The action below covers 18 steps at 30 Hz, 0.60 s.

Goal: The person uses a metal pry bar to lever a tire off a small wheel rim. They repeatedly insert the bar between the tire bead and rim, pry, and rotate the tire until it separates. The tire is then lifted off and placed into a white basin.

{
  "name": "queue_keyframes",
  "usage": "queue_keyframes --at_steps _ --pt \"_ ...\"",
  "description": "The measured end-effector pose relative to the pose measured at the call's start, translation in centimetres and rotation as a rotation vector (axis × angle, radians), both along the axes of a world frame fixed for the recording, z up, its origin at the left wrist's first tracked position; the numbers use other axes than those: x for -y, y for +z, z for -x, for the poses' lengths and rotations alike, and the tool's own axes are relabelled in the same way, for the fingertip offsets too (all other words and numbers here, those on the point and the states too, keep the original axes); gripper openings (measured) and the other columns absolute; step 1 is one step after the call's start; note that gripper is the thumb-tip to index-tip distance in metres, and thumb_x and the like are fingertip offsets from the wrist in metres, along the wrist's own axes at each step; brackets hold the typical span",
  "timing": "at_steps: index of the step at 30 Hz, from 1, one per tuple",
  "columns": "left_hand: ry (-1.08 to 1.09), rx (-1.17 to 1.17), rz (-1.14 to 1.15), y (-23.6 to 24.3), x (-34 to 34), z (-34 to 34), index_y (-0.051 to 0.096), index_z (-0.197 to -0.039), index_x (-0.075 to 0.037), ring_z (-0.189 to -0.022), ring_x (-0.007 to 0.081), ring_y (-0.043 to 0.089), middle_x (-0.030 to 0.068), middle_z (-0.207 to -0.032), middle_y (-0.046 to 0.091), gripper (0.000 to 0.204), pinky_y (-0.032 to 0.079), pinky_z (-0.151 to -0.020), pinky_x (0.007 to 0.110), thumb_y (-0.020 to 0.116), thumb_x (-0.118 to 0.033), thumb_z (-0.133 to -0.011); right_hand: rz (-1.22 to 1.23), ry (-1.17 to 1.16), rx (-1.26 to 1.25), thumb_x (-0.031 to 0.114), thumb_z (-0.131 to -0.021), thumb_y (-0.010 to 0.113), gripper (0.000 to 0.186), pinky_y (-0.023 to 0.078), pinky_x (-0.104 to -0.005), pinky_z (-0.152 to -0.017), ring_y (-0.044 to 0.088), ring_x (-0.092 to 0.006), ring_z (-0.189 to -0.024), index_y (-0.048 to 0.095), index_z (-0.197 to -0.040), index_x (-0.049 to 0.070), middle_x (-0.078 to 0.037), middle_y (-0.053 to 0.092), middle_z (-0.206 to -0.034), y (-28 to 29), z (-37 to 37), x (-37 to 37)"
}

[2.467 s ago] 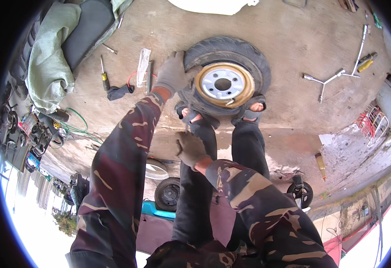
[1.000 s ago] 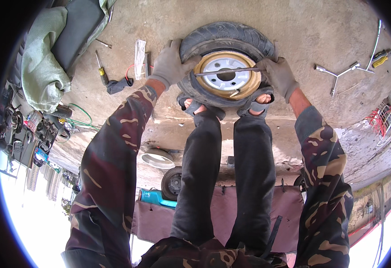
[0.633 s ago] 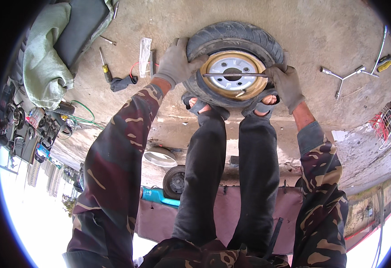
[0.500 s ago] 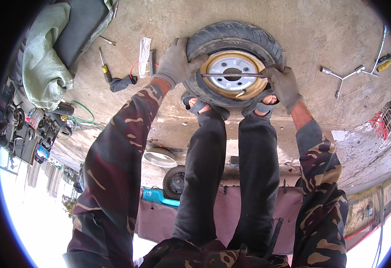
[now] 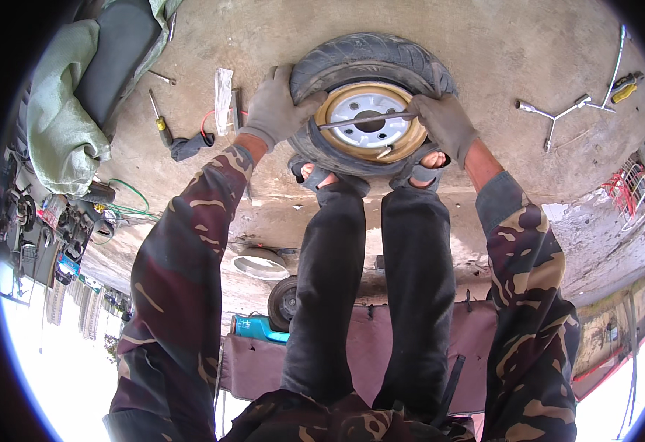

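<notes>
A black tyre [image 5: 374, 48] on a wheel with a gold rim and silver centre [image 5: 352, 132] lies on the ground by my feet. My left hand [image 5: 280, 109], in a grey glove, is closed on the tyre's left side, its thumb reaching toward the rim. In my gloved right hand [image 5: 444, 118] is one end of a metal tyre lever [image 5: 370, 120], held at the wheel's right side. The lever crosses the wheel's face, its far end at the left edge of the rim near my left thumb. A valve stem [image 5: 385, 152] shows on the near side.
On the left lie a screwdriver [image 5: 160, 121], a dark cloth [image 5: 191, 147] and a clear plastic wrapper [image 5: 223, 99]. A three-armed wrench [image 5: 555, 118] and a yellow-handled tool [image 5: 627, 87] lie right. Behind my legs are a small wheel [image 5: 284, 302] and a white basin [image 5: 260, 264].
My right hand has raised its end of the tyre lever, which now slants up to the right. My left hand stays on the tyre. The whole view has shifted slightly.
</notes>
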<state>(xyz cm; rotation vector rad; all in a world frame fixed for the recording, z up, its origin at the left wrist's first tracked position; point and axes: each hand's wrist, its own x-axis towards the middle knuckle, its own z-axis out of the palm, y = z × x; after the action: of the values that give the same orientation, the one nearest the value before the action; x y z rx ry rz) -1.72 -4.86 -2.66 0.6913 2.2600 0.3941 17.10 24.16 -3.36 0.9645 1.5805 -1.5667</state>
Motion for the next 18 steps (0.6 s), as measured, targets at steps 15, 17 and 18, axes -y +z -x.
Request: queue_keyframes --at_steps 15,17,18 --pt "0.026 0.047 0.019 0.2 -0.2 0.2 0.054 -0.142 0.005 -0.121 0.0487 0.064 0.0296 -0.133 0.060 0.089 0.054 -0.101 0.055 0.082 -0.059 -0.086 0.192 -0.252 -0.090 0.024 -0.102 0.078 0.022 0.037 -0.0242 -0.053 0.049 -0.0040 -0.062 0.081 -0.111 0.004 0.004 0.064 -0.076 2.0 -4.5 3.1" --pt "0.032 0.048 0.016 0.1 -0.1 0.1 0.054 -0.142 0.005 -0.122 0.0482 0.064 0.0290 -0.134 0.060 0.089 0.055 -0.101 0.055 0.082 -0.059 -0.086 0.177 -0.150 -0.227 0.025 -0.103 0.078 0.023 0.037 -0.0237 -0.053 0.050 -0.0037 -0.062 0.081 -0.113 0.004 0.004 0.065 -0.077 1.1 -3.6 2.5" --pt "0.036 0.036 0.008 0.1 -0.1 0.1 0.054 -0.142 0.005 -0.122 0.0479 0.063 0.0286 -0.134 0.060 0.089 0.055 -0.101 0.055 0.082 -0.059 -0.086 0.165 -0.124 -0.226 0.025 -0.103 0.077 0.024 0.038 -0.0233 -0.053 0.050 -0.0033 -0.063 0.081 -0.114 0.004 0.004 0.067 -0.080 0.9 -3.2 2.3"
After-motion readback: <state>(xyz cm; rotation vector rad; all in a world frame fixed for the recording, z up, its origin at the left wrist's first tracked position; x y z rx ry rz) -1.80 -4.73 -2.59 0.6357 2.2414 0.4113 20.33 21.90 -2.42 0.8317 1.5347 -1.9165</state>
